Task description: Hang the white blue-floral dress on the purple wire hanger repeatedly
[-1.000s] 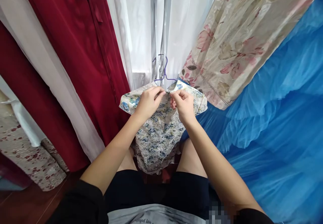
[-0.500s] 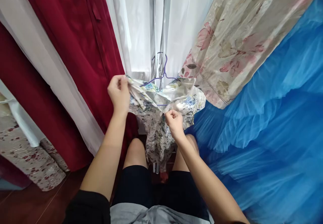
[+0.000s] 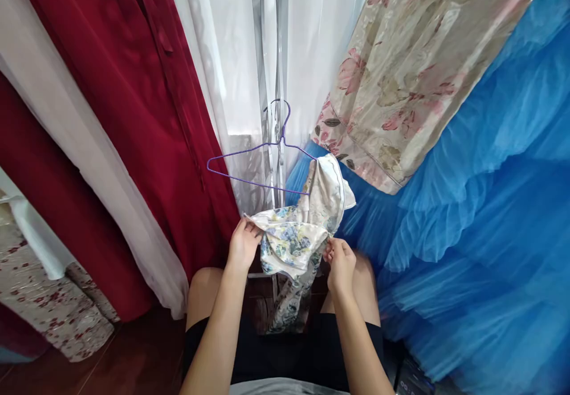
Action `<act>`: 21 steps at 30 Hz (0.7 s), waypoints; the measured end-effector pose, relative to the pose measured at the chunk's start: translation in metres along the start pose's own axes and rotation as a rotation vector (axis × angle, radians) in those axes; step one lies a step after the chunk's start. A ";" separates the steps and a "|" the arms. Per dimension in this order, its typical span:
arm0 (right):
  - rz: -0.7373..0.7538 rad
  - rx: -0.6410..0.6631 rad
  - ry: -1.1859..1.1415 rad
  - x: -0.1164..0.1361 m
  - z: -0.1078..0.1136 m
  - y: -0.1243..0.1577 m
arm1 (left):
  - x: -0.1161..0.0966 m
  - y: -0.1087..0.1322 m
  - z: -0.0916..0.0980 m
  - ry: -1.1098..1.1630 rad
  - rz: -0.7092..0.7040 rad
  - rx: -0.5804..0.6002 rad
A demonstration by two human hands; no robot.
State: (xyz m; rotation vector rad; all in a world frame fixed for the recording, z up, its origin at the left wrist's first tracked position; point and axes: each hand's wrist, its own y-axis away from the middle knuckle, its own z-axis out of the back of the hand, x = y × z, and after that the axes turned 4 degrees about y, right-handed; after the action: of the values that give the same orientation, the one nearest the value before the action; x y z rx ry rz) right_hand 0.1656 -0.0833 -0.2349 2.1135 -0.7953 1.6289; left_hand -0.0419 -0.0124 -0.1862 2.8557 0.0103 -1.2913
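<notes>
A floral garment [image 3: 289, 243], white with blue and yellow flowers, is stretched between my two hands above my lap. My left hand [image 3: 244, 243] pinches its left edge. At the opposite edge, my right hand [image 3: 341, 258] closes its fingers on the cloth. One side of the garment still hangs over the right end of a purple wire hanger [image 3: 244, 150]; the hanger's left arm is bare. The hanger's hook meets grey ribbon-like strips. The garment's lower part dangles between my knees.
Dark red curtain-like cloth [image 3: 178, 116] and white cloth [image 3: 236, 56] hang ahead and to the left. A beige floral cloth [image 3: 387, 92] and a ruffled blue tulle skirt [image 3: 467, 252] hang on the right. Reddish tiled floor [image 3: 129, 353] shows at lower left.
The garment's left side has come off the hanger and been drawn down toward my lap. Both hands have moved lower and to the right.
</notes>
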 end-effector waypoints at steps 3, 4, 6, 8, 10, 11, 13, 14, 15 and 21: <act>0.157 0.029 0.261 0.000 0.017 0.008 | 0.001 0.029 -0.034 -0.002 -0.063 0.230; 0.239 0.085 0.327 0.007 0.016 0.013 | -0.004 0.039 -0.047 -0.086 -0.098 0.339; 0.365 0.339 0.403 0.028 0.004 0.023 | -0.015 0.060 -0.072 -0.369 -0.200 0.527; 0.336 0.674 0.385 0.053 -0.009 0.032 | -0.024 0.074 -0.089 -0.659 -0.338 0.625; 0.175 0.911 0.324 0.076 -0.015 0.038 | -0.028 0.079 -0.093 -0.838 -0.407 0.678; 0.076 0.969 0.289 0.085 -0.015 0.040 | -0.027 0.078 -0.089 -0.872 -0.378 0.711; -0.117 1.012 0.208 0.098 -0.009 0.039 | -0.021 0.072 -0.071 -0.861 -0.187 0.810; -0.205 1.030 0.155 0.102 -0.004 0.037 | -0.017 0.069 -0.059 -0.828 -0.055 0.871; -0.285 1.055 0.098 0.105 0.001 0.033 | -0.013 0.067 -0.046 -0.786 0.075 0.931; -0.477 1.485 0.124 0.132 0.012 0.004 | -0.008 0.084 -0.005 -0.791 0.386 1.270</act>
State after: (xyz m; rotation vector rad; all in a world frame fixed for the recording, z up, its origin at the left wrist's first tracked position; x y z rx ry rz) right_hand 0.1960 -0.1225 -0.1116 2.5171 1.3237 2.2311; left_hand -0.0430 -0.0969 -0.1765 2.3099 -1.7933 -2.8284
